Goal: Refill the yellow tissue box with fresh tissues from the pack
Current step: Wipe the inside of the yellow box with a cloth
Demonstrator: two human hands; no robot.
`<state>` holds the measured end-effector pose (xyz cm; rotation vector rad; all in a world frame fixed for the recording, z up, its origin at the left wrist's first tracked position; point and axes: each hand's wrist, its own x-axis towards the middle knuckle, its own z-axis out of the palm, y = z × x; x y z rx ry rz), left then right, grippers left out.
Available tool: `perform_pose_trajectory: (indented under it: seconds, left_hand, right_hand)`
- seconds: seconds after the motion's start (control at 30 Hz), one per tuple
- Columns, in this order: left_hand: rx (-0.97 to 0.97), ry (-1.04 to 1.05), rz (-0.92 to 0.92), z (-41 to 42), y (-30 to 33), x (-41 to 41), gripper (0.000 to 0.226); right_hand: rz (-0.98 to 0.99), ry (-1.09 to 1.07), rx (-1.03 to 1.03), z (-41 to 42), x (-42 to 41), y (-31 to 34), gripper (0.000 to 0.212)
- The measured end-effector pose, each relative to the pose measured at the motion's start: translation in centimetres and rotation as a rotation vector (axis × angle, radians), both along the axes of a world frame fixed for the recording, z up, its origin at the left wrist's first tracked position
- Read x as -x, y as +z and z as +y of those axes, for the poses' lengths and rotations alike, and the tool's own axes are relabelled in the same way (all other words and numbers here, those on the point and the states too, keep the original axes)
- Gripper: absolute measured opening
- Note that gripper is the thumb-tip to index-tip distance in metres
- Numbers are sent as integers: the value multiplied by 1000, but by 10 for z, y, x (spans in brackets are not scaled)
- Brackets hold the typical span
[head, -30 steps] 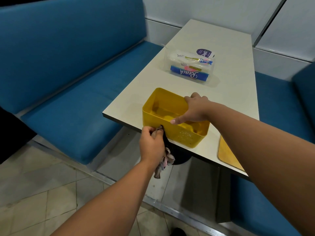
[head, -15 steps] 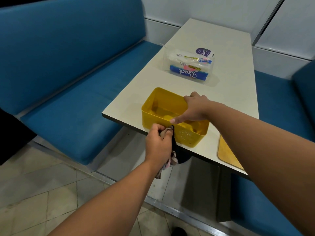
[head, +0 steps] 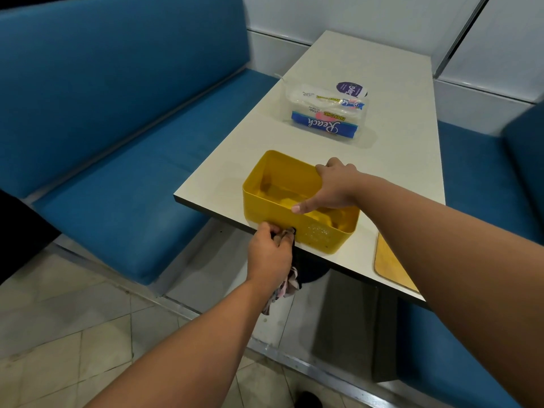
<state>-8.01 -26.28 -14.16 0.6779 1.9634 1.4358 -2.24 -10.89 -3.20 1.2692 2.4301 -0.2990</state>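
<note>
While right hand clamps far rim of yellow tissue box at table near edge, I judge box light, stiff, slick; hold by rim. Left hand grip closed on cloth. Tissue pack mid-table: soft, light, take by sides.

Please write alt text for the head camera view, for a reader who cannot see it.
A right hand holds the rim of an empty yellow box at a table's near edge, while the left hand presses a cloth to its front wall. Farther back lies a tissue pack; blue benches flank the table.
</note>
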Motion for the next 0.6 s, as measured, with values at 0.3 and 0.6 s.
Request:
perform_pose_trajectory:
  seconds: [0.3,0.6]
  left_hand:
    - [-58,2,-40,-2,3,-4,13]
    - [-129,11,-29,0,11,-10,14]
  right_hand:
    - [0,1,-5,-1,0,-1,117]
    - [5,-12,0,-1,0,0,116]
